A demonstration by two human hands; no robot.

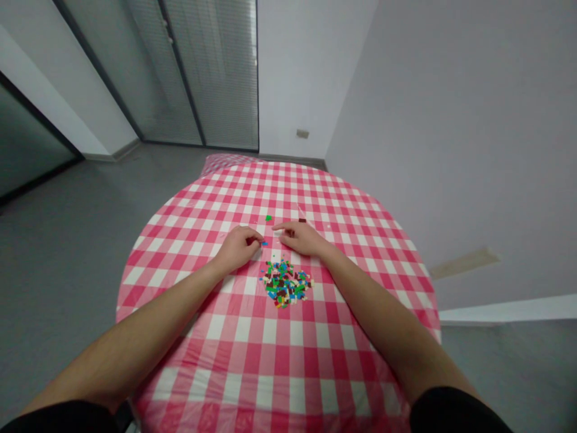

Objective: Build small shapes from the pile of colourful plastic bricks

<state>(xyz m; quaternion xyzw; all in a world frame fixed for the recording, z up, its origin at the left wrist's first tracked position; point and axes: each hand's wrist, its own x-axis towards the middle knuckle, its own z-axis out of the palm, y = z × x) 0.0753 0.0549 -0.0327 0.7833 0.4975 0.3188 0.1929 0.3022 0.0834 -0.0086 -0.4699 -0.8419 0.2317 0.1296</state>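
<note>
Small toy building bricks in several colours lie in a loose pile (pixel 286 282) on the checked tablecloth. Left of and just beyond it, my left hand (pixel 238 248) rests with fingers curled and the tips pinched together at a small blue brick (pixel 264 243). My right hand (pixel 301 237) lies palm down across from it, index finger stretched out and thumb apart, with no brick visible in its grip. A green brick piece (pixel 268 218) sits beyond the gap between the hands. Beside the right hand's knuckles is a dark brown brick (pixel 302 221).
The round table (pixel 216 361) wears a red and white checked plastic cover. A second checked surface (pixel 225 161) shows behind its far edge. Glass doors (pixel 202 72) stand at the back, a plain wall (pixel 464 150) at the right, and grey floor (pixel 67 258) at the left.
</note>
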